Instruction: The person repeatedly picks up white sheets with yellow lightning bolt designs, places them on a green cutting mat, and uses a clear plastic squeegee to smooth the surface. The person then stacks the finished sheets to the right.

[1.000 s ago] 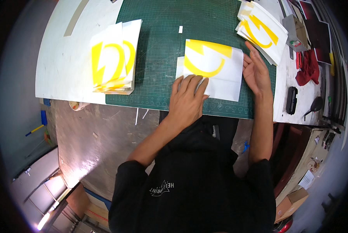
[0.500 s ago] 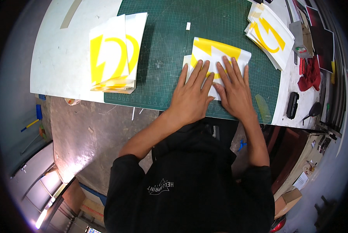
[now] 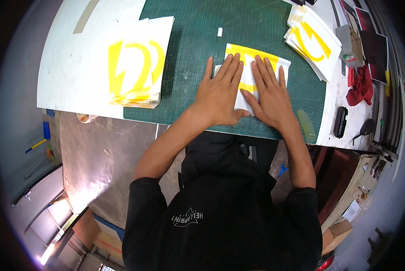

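Note:
A white sheet with yellow print (image 3: 249, 86) lies on the green cutting mat (image 3: 191, 58), its near part between my hands. My left hand (image 3: 219, 95) presses flat along the sheet's left side, fingers stretched forward and thumb pointing right. Flat on the sheet's right half rests my right hand (image 3: 270, 92), its fingers extended and its thumb reaching toward the left hand. Neither hand grips anything. Part of the sheet is hidden under the palms and fingers.
A stack of yellow-printed white sheets (image 3: 139, 63) lies left, partly over the mat's edge. Another such pile (image 3: 311, 43) sits far right. Along the right side are a red cloth (image 3: 359, 88), a black case (image 3: 340, 122) and a grey box (image 3: 349, 45). A small white piece (image 3: 219, 32) lies beyond the sheet.
My left hand has slid forward and slightly left over the sheet. My right hand has shifted a little forward and left, its fingers nearer the sheet's far yellow band.

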`<state>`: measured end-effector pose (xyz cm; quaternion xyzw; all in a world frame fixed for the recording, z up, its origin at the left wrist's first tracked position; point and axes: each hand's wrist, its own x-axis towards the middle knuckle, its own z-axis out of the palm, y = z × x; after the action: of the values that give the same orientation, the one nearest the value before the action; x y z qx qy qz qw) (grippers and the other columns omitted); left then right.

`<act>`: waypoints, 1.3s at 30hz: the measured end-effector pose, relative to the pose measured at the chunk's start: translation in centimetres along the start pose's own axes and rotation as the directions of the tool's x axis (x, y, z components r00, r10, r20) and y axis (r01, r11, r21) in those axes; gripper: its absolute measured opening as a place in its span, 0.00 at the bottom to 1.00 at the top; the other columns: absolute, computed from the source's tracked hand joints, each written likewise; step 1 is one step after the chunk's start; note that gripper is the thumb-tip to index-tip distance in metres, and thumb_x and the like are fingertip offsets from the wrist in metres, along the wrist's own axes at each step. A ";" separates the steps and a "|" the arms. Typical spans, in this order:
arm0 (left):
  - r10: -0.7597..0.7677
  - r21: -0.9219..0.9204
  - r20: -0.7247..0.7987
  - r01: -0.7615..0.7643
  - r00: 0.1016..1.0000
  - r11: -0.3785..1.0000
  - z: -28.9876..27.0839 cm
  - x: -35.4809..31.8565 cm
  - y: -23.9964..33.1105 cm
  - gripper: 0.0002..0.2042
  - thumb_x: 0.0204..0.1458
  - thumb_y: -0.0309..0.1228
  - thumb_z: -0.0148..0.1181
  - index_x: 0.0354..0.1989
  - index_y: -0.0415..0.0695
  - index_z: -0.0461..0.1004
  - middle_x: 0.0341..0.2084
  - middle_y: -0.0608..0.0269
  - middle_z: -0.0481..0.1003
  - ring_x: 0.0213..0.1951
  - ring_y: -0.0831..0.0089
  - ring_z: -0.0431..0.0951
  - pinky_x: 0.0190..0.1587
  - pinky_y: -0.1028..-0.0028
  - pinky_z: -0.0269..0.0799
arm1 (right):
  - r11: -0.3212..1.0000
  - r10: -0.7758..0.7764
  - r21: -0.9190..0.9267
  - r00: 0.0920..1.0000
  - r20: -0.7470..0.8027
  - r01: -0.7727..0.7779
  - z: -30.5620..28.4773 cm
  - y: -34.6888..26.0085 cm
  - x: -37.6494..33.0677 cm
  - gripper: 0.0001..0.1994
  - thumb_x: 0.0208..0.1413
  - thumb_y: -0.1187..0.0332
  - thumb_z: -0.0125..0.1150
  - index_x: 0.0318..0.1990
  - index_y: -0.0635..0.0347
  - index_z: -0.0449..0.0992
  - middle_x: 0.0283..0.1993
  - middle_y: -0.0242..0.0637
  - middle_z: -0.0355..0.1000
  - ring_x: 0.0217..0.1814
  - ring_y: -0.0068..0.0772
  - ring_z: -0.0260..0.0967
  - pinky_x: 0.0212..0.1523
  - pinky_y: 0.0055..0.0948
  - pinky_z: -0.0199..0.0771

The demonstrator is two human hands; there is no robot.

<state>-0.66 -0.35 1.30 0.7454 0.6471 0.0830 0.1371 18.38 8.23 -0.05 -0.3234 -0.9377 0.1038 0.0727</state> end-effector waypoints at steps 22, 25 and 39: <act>0.202 -0.035 -0.043 -0.204 0.978 0.978 -0.8 0.4 -0.3 0.64 0.46 0.76 0.60 0.81 0.38 0.47 0.80 0.36 0.41 0.82 0.42 0.38 0.77 0.33 0.28 | 0.997 0.048 0.068 0.998 -0.051 -0.045 -1.1 -2.0 -5.1 0.35 0.71 0.50 0.53 0.77 0.62 0.59 0.83 0.52 0.51 0.86 0.59 0.43 0.78 0.76 0.31; 0.223 -0.051 0.035 -0.221 0.974 0.974 0.7 -1.3 -0.1 0.54 0.57 0.66 0.58 0.81 0.38 0.47 0.81 0.39 0.42 0.82 0.42 0.38 0.77 0.33 0.27 | 0.995 0.098 0.007 0.994 -0.045 -0.098 0.1 -1.7 -5.8 0.35 0.73 0.44 0.47 0.79 0.54 0.58 0.85 0.52 0.44 0.87 0.64 0.34 0.74 0.86 0.27; 0.160 -0.042 -0.385 -0.190 0.909 0.981 1.5 -3.2 2.2 0.22 0.50 0.21 0.70 0.56 0.42 0.81 0.48 0.58 0.81 0.56 0.59 0.79 0.71 0.46 0.64 | 0.981 -0.107 0.136 0.966 -0.235 0.141 -1.7 1.9 -7.1 0.22 0.54 0.78 0.71 0.58 0.59 0.81 0.53 0.41 0.79 0.62 0.48 0.74 0.75 0.62 0.61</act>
<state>1.36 -3.97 0.68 0.7642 0.5881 0.2630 0.0304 25.39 5.51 0.61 -0.2673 -0.9312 0.1323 0.2097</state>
